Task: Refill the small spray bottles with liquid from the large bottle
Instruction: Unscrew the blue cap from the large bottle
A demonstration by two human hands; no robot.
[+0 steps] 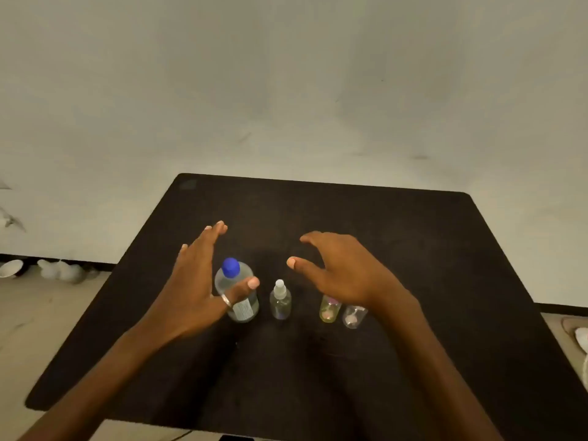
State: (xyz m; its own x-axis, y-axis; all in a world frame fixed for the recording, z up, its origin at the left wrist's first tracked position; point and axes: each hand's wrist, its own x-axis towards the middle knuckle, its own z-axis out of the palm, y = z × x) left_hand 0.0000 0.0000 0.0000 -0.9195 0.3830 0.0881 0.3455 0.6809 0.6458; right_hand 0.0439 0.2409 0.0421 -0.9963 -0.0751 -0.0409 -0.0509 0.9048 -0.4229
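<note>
On the black table stands a large clear bottle with a blue cap and a white label. Right of it stands a small clear spray bottle with a white nozzle. Further right are a yellowish small bottle and a clear small bottle, their tops hidden by my right hand. That hand hovers above them, fingers spread, holding nothing. My left hand is open beside the large bottle, thumb with a ring across its front, fingers apart.
A pale wall rises behind the table. On the floor at the far left lie a white bowl and some white lumps. A pale object lies on the floor at the right edge.
</note>
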